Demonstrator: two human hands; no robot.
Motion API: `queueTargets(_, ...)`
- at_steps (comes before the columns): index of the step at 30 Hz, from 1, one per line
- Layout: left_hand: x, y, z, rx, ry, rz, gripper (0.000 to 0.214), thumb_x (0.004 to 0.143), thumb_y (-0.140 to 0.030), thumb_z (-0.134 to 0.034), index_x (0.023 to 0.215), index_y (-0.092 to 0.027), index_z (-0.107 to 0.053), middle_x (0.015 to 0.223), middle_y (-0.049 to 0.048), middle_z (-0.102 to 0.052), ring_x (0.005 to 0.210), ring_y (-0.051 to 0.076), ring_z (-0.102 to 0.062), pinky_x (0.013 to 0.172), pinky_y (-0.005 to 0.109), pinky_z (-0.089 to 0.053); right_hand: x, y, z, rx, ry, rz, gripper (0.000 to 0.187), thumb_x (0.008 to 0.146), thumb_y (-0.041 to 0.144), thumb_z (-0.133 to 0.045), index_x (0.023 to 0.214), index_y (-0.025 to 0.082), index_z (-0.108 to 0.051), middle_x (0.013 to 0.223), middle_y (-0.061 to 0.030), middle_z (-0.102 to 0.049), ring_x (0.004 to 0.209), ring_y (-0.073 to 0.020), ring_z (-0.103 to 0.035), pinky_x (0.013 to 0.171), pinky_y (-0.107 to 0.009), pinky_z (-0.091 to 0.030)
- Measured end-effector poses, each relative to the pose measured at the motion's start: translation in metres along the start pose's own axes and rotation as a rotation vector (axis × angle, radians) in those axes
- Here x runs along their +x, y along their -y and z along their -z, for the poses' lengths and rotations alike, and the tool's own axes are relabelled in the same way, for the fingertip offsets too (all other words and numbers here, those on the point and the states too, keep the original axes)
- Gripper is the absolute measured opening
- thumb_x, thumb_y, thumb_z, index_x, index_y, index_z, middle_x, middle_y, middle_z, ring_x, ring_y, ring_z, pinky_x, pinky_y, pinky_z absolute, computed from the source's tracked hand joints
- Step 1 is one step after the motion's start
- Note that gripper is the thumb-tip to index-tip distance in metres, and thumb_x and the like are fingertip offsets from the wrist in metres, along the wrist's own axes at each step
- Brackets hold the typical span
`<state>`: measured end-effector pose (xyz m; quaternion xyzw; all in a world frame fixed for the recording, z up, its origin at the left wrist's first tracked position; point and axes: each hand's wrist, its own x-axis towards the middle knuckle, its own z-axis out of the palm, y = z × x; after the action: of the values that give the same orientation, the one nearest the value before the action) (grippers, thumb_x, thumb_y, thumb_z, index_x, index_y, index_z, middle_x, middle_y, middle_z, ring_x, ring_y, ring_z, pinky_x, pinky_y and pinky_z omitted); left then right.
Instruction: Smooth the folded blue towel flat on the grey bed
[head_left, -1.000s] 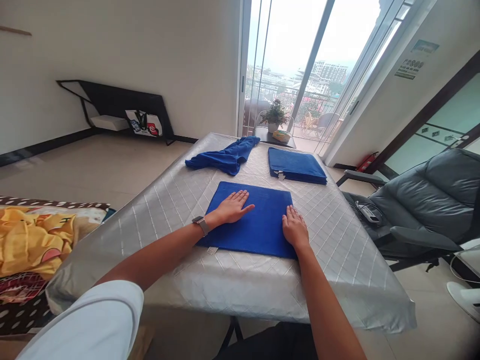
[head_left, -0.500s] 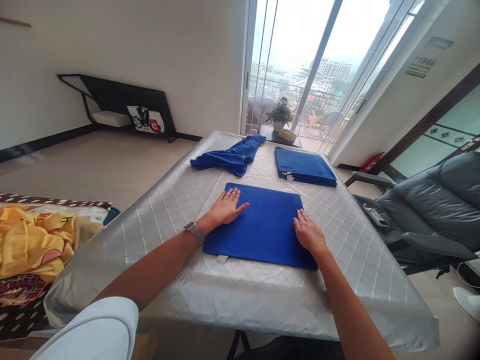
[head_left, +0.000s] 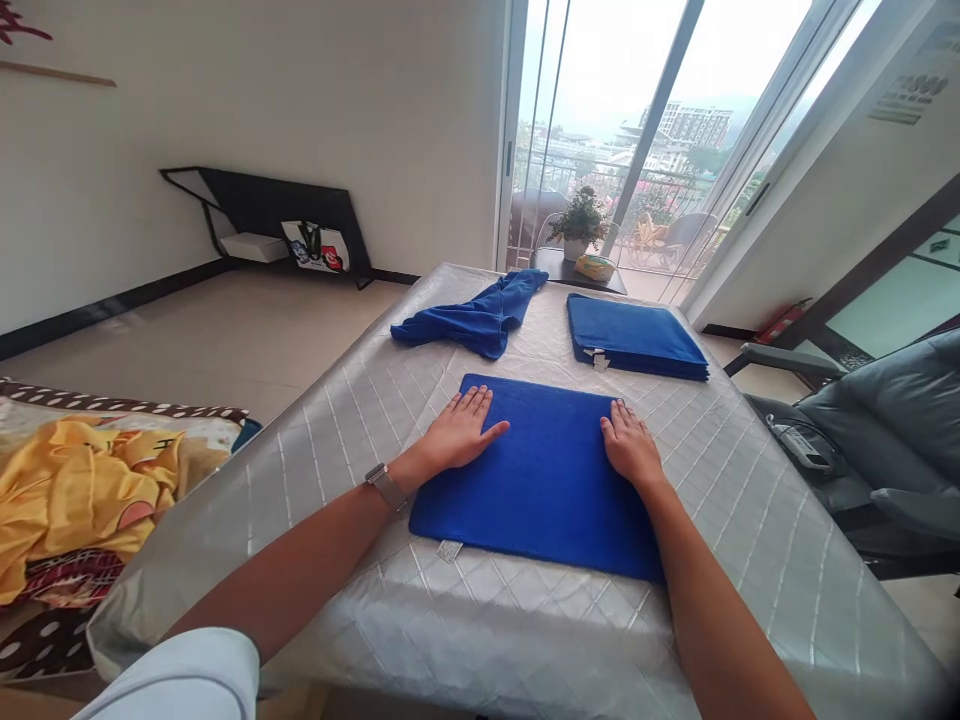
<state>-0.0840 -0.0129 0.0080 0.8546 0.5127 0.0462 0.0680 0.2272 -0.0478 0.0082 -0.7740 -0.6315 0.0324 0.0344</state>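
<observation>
A folded blue cloth point(head_left: 540, 480) lies flat before me, a small white label sticking out at its near left edge. My left hand point(head_left: 459, 428) rests palm down on its left side, fingers stretched out and thumb spread. On the far right corner lies my right hand point(head_left: 631, 440), also flat with fingers extended. Neither hand grips anything. Beyond, to the right, sits a stack of folded blue cloths point(head_left: 637, 335) with white labels at its near left corner. A crumpled blue cloth point(head_left: 480, 315) lies at the far left of the table.
The table has a silvery quilted cover point(head_left: 330, 430). A grey armchair point(head_left: 885, 420) stands at the right with a power strip point(head_left: 802, 445) on it. Yellow fabric point(head_left: 90, 480) lies at the left. Past the table's far end, a potted plant point(head_left: 579, 220) stands by the glass door.
My right hand has slid forward along the right edge to the far corner of the cloth. My left hand stays on the left side. The whole view has shifted slightly.
</observation>
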Motion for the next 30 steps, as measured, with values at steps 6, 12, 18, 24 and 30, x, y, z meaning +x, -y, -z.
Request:
queueTargets(6, 0.001, 0.005, 0.003, 0.036, 0.017, -0.009, 0.088, 0.098, -0.067, -0.006, 0.156, -0.003, -0.021, 0.164, 0.0141, -0.017, 0.152, 0.026, -0.014, 0.123, 0.041, -0.011, -0.001, -0.001, -0.004, 0.042, -0.011, -0.016, 0.066, 0.102, 0.040, -0.012, 0.158, 0.007, -0.022, 0.165, -0.0087, -0.020, 0.151, -0.0194, -0.018, 0.122, -0.037, -0.013)
queueTargets(12, 0.005, 0.014, 0.006, 0.052, 0.024, 0.074, 0.084, 0.099, -0.064, -0.007, 0.156, -0.004, -0.020, 0.164, 0.0149, -0.018, 0.152, 0.026, -0.016, 0.122, 0.041, -0.017, -0.002, 0.001, -0.003, 0.100, -0.037, -0.036, 0.066, 0.101, 0.042, -0.016, 0.158, 0.009, -0.024, 0.165, -0.0083, -0.021, 0.150, -0.0192, -0.020, 0.123, -0.037, -0.012)
queueTargets(18, 0.007, -0.023, 0.010, 0.062, 0.013, -0.023, 0.087, 0.099, -0.066, -0.008, 0.154, -0.001, -0.025, 0.163, 0.0180, -0.019, 0.152, 0.027, -0.015, 0.123, 0.040, -0.013, -0.004, 0.003, -0.002, 0.141, -0.052, -0.046, 0.065, 0.101, 0.040, -0.020, 0.157, 0.008, -0.025, 0.164, -0.0086, -0.022, 0.150, -0.0190, -0.020, 0.123, -0.036, -0.011)
queueTargets(24, 0.051, -0.127, -0.004, -0.012, -0.068, -0.441, 0.078, 0.101, -0.063, -0.013, 0.154, -0.008, -0.031, 0.160, 0.0125, -0.032, 0.150, 0.023, -0.022, 0.122, 0.034, -0.014, -0.005, 0.001, -0.003, 0.124, -0.071, -0.037, 0.064, 0.101, 0.039, -0.021, 0.157, 0.008, -0.026, 0.164, -0.0094, -0.024, 0.150, -0.0194, -0.021, 0.122, -0.036, -0.013)
queueTargets(30, 0.101, -0.175, -0.031, -0.077, -0.089, -0.372, 0.076, 0.103, -0.055, -0.005, 0.152, -0.005, -0.034, 0.157, 0.0159, -0.038, 0.147, 0.024, -0.030, 0.121, 0.038, -0.019, -0.005, -0.005, -0.006, 0.089, -0.065, -0.004, 0.061, 0.100, 0.031, -0.023, 0.158, 0.013, -0.025, 0.165, -0.0066, -0.022, 0.151, -0.0183, -0.019, 0.122, -0.035, -0.014)
